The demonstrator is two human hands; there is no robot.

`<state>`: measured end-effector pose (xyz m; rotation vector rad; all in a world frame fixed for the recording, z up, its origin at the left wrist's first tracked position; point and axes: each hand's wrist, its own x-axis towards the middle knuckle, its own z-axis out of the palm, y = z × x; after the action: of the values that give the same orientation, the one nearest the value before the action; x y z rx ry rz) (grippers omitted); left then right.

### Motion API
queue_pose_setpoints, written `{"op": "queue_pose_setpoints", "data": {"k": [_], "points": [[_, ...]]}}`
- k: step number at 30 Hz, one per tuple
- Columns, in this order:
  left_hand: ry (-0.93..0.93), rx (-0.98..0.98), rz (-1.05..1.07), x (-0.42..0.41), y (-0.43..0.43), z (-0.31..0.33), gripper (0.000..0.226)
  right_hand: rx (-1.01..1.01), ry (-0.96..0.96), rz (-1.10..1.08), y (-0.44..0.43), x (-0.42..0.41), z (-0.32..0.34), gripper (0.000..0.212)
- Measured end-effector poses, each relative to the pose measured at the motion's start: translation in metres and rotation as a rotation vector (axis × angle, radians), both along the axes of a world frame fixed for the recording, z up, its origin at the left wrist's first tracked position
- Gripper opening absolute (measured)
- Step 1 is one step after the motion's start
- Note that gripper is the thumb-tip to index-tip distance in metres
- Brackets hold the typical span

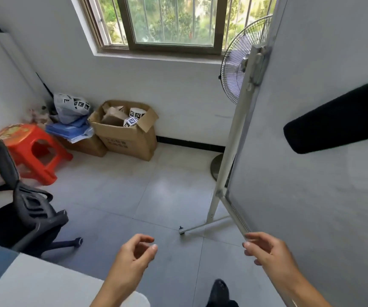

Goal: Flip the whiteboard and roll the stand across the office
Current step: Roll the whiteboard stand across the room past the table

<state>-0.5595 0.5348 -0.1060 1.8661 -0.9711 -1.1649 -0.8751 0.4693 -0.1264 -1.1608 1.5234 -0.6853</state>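
The whiteboard [311,185] fills the right side, its white face tilted toward me, with a black eraser [333,122] stuck on it. Its white metal stand [234,138] rises along the board's left edge, and a foot bar with a small caster [181,230] rests on the floor. My right hand [267,251] hovers at the board's lower edge frame, fingers apart, just touching or nearly touching it. Loosely curled and holding nothing, my left hand [134,255] floats over the floor, left of the caster.
A standing fan [236,69] is behind the stand by the window. Cardboard boxes [125,134] and bags line the far wall, beside an orange stool [32,149]. A black office chair [23,209] and a desk corner [34,282] are at the left. Grey tiled floor lies between.
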Motion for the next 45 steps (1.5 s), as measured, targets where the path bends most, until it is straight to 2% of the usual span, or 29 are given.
{"op": "queue_pose_setpoints", "data": {"k": [5,13,18,22,26,29,33,35,37,40,41,43,45], "points": [[0.037,-0.007,-0.047,0.001,-0.116,-0.011,0.028,-0.020,0.022,-0.019,-0.102,0.023,-0.011,0.018],[0.075,-0.079,-0.218,0.014,-0.268,0.023,0.026,-0.082,0.048,-0.003,-0.207,0.073,0.010,0.024],[0.080,-0.063,-0.420,0.034,-0.349,0.026,0.024,-0.033,0.058,-0.197,-0.230,0.091,-0.001,0.024],[0.072,-0.025,-0.675,0.052,-0.413,0.025,0.026,0.021,0.025,-0.492,-0.234,0.114,-0.014,0.024],[0.054,-0.064,-1.028,0.057,-0.479,0.044,0.025,0.046,0.027,-0.822,-0.235,0.155,-0.020,0.034],[0.097,-0.167,-1.295,0.022,-0.517,0.075,0.042,0.004,0.033,-1.005,-0.240,0.179,-0.007,0.041],[0.242,-0.354,-1.676,-0.054,-0.534,0.122,0.073,-0.047,0.137,-1.137,-0.242,0.199,0.006,0.054],[0.301,-0.418,-1.848,-0.091,-0.533,0.144,0.080,-0.054,0.165,-1.198,-0.243,0.204,0.003,0.058],[0.364,-0.429,-1.966,-0.120,-0.529,0.163,0.073,-0.062,0.149,-1.248,-0.246,0.206,-0.001,0.065],[0.471,-0.391,-2.146,-0.148,-0.517,0.178,0.036,-0.084,0.092,-1.335,-0.258,0.206,-0.005,0.078],[0.496,-0.365,-2.212,-0.153,-0.513,0.181,0.031,-0.089,0.077,-1.364,-0.264,0.206,-0.006,0.085],[0.541,-0.328,-2.312,-0.164,-0.509,0.183,0.043,-0.105,0.064,-1.426,-0.277,0.204,-0.004,0.102],[0.556,-0.293,-2.395,-0.172,-0.509,0.180,0.033,-0.128,0.091,-1.482,-0.286,0.203,0.000,0.110]]}}
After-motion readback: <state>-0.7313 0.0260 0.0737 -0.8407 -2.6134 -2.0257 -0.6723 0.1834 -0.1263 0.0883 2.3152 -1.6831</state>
